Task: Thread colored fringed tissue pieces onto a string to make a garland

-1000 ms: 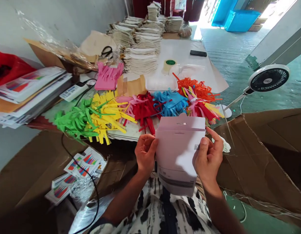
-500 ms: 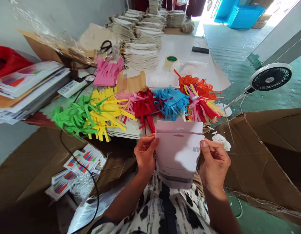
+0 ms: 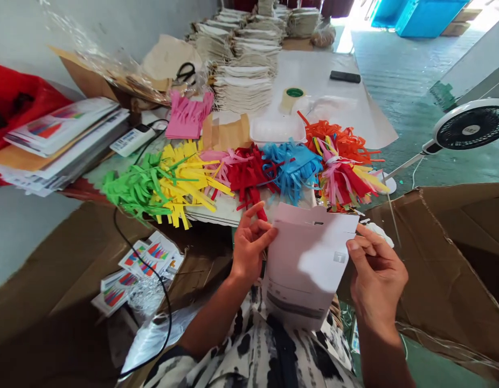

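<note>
White card packet (image 3: 306, 269) is hanging in the air in front of the person's lap, just below the near edge of the table (image 3: 354, 116), with its top flap poking up close to the red paper strips (image 3: 245, 175). The left hand (image 3: 249, 250) is pinching the packet's left edge between thumb and fingers, and a couple of its fingers are lifting loose above it. The right hand (image 3: 376, 275) is pinching the right edge with thumb and fingertips, and its other fingers are curling in. Both hands are gripping only the thin edges, so I am thinking the packet could bend or crease if one hand is squeezing too hard or tugging sideways. It could also slip out if the pinch is getting too soft, and then it could be dropping into the big cardboard box (image 3: 455, 258) or onto the floor. The flap is sitting very near the strips, so a push forward could be knocking the red ones or the tied bundle (image 3: 342, 180) off the table. The fan (image 3: 470, 129) is facing this way, and if it is blowing, its wind could be flapping the light card and making it harder to hold.
</note>
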`<state>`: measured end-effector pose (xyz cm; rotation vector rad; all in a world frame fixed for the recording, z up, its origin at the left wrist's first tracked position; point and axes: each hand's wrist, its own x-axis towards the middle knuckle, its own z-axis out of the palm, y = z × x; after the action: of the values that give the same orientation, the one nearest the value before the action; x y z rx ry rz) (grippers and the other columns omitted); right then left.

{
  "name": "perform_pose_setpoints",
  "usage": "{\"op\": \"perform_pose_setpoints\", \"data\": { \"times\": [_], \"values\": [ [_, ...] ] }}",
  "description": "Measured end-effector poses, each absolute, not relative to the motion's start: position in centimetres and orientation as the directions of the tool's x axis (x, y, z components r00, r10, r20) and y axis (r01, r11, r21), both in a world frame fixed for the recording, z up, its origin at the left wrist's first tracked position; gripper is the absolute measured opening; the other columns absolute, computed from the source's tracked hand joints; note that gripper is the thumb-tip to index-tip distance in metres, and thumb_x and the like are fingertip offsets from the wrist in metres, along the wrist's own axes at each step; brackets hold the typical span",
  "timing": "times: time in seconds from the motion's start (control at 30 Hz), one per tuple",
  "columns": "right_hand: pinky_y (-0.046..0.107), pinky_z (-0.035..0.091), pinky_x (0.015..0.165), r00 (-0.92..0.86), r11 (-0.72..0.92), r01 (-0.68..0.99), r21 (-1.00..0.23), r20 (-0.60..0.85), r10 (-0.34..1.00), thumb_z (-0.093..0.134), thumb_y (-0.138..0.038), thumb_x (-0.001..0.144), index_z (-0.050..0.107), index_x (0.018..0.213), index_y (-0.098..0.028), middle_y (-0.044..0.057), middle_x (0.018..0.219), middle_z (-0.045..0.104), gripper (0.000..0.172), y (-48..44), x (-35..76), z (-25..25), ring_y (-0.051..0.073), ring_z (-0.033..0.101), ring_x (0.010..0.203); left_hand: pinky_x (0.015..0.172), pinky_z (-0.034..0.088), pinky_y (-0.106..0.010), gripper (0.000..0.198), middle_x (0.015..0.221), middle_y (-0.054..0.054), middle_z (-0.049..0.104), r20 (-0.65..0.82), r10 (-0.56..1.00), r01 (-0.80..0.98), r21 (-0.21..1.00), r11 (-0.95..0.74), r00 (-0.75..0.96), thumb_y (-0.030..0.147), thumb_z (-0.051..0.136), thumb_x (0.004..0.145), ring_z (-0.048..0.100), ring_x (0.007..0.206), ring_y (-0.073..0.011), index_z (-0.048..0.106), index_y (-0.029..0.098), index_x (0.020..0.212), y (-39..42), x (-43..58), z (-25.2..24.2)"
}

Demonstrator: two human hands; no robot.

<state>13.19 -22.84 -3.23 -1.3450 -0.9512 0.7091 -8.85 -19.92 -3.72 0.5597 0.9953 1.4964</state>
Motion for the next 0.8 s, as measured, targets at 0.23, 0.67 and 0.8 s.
{"op": "perform_pose_setpoints", "data": {
  "times": [0.23, 0.67, 0.8],
  "values": [
    [0.026, 0.050, 0.066, 0.096, 0.145, 0.284, -0.948, 0.179, 0.979, 0.077, -0.031, 0.095, 0.079, 0.114, -0.031, -0.001, 0.086, 0.070, 0.019, -22.5, 16.1, -2.1, 0.015, 0.060, 0.074, 0.063, 0.049, -0.021, 0.033, 0.075, 0.000, 0.074, -0.167, 0.984, -0.405, 0.906, 0.126, -0.067, 0.043, 0.098, 0.068, 0.063, 0.066, -0.0109, 0.083, 0.019, 0.083, -18.8, -10.7, -3.6],
    [0.030, 0.043, 0.063, -0.449, 0.480, 0.249, -0.841, 0.339, 0.827, 0.062, -0.017, 0.102, 0.084, 0.116, -0.036, 0.002, 0.085, 0.065, 0.033, -18.3, 18.2, -2.1, 0.016, 0.059, 0.075, 0.068, 0.044, -0.030, 0.021, 0.085, -0.006, 0.065, 0.296, 0.858, -0.052, 0.952, -0.303, 0.419, 0.039, 0.073, 0.098, 0.061, 0.077, -0.0166, 0.088, 0.025, 0.100, -15.7, -15.1, -3.5],
    [0.032, 0.044, 0.069, -0.421, 0.383, 0.300, -0.873, 0.239, 0.875, 0.055, -0.022, 0.105, 0.083, 0.109, -0.031, 0.003, 0.093, 0.068, 0.029, -19.1, 17.7, -1.6, 0.018, 0.063, 0.083, 0.071, 0.046, -0.031, 0.037, 0.100, -0.009, 0.066, 0.227, 0.878, -0.065, 0.973, -0.220, 0.421, 0.054, 0.072, 0.095, 0.063, 0.091, -0.0216, 0.085, 0.020, 0.093, -16.6, -13.8, -4.0]
  ]
}}
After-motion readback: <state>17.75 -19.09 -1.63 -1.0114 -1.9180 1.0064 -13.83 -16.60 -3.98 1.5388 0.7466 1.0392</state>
